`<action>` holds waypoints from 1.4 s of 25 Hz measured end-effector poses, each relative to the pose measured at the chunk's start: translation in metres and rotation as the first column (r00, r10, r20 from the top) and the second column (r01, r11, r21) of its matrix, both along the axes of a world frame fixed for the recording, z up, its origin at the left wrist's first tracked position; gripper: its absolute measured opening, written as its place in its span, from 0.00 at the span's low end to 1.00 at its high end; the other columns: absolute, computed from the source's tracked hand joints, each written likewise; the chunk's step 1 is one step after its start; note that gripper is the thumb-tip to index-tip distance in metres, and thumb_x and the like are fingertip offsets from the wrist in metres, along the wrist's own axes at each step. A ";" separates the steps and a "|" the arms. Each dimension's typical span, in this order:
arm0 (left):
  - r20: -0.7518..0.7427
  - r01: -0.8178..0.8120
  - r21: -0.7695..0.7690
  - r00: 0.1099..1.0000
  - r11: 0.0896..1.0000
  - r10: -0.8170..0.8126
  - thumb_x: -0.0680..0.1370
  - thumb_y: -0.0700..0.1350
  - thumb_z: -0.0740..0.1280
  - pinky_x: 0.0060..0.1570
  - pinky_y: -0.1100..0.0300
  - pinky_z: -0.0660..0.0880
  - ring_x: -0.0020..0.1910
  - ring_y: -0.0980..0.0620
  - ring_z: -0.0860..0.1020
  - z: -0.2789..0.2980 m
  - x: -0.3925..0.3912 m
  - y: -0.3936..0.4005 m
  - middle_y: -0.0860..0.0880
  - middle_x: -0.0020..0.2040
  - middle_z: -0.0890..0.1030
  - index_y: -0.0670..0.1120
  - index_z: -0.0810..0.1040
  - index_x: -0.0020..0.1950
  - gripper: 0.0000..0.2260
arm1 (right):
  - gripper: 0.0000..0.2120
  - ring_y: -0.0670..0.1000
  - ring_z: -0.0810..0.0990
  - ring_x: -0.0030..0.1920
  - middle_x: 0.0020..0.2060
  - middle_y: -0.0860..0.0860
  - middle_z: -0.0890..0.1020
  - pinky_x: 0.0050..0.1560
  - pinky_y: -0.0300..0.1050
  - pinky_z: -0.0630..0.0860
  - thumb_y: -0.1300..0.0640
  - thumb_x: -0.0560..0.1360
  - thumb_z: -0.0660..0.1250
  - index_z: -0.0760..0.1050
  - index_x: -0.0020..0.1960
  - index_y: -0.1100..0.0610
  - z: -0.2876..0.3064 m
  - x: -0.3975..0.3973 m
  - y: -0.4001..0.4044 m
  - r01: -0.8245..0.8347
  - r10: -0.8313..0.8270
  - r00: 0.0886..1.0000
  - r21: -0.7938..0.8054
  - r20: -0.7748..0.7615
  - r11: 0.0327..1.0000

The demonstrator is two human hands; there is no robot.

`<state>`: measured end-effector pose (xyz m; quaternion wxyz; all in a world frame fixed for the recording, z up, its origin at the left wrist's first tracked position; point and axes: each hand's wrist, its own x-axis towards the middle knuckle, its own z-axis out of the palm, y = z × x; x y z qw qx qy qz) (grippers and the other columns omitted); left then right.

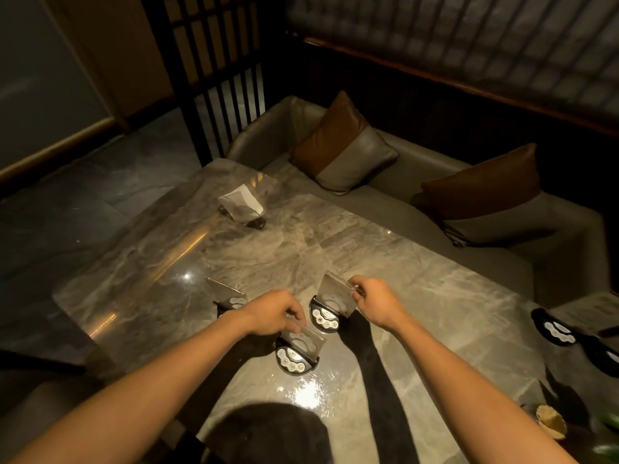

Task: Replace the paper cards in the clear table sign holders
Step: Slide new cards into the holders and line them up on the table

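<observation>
Three clear sign holders on round dark bases stand near the front of the marble table (418, 296). My left hand (273, 313) grips the top edge of the nearest holder (298, 349). My right hand (376, 301) pinches the upper right corner of the middle holder (330, 304). A third holder (227, 296) stands untouched to the left of my left hand. A fourth holder (243, 207) with a pale card inside sits at the far left corner of the table. Whether the near holders contain cards is unclear in the dim light.
A grey bench sofa (402, 202) with two brown cushions (341, 145) runs along the far side. Two dark round bases (556, 329) lie at the right edge of the table. A small woven item (549, 420) sits at the front right. A slatted wooden screen (217, 72) stands behind.
</observation>
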<state>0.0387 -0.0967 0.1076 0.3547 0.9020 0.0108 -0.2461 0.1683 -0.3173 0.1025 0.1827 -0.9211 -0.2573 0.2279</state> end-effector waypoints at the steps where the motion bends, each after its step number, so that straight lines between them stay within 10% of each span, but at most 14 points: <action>1: 0.017 0.000 0.000 1.000 1.000 0.000 0.75 0.45 0.75 0.51 0.63 0.75 0.46 0.60 0.81 0.001 0.004 -0.002 0.57 0.48 0.86 0.50 0.87 0.51 0.06 | 0.09 0.56 0.83 0.52 0.51 0.52 0.85 0.51 0.53 0.79 0.58 0.80 0.64 0.79 0.57 0.50 0.002 0.004 -0.003 0.002 -0.002 1.000 0.010 0.009 1.000; 17: 0.332 -0.071 0.151 0.943 0.986 0.017 0.78 0.48 0.71 0.55 0.52 0.78 0.54 0.50 0.83 0.024 0.229 -0.164 0.51 0.53 0.87 0.50 0.85 0.57 0.10 | 0.12 0.55 0.83 0.56 0.57 0.51 0.85 0.54 0.53 0.81 0.58 0.80 0.65 0.77 0.62 0.48 0.059 0.161 -0.246 0.347 -0.337 0.920 -0.014 0.202 0.938; 35: 0.325 0.062 0.184 0.938 0.981 -0.120 0.79 0.47 0.70 0.62 0.49 0.76 0.60 0.48 0.81 -0.014 0.392 -0.338 0.49 0.59 0.85 0.48 0.83 0.62 0.12 | 0.08 0.55 0.83 0.54 0.55 0.52 0.85 0.52 0.57 0.81 0.56 0.81 0.64 0.77 0.60 0.52 0.016 0.262 -0.389 0.323 -0.298 0.931 -0.097 0.209 0.941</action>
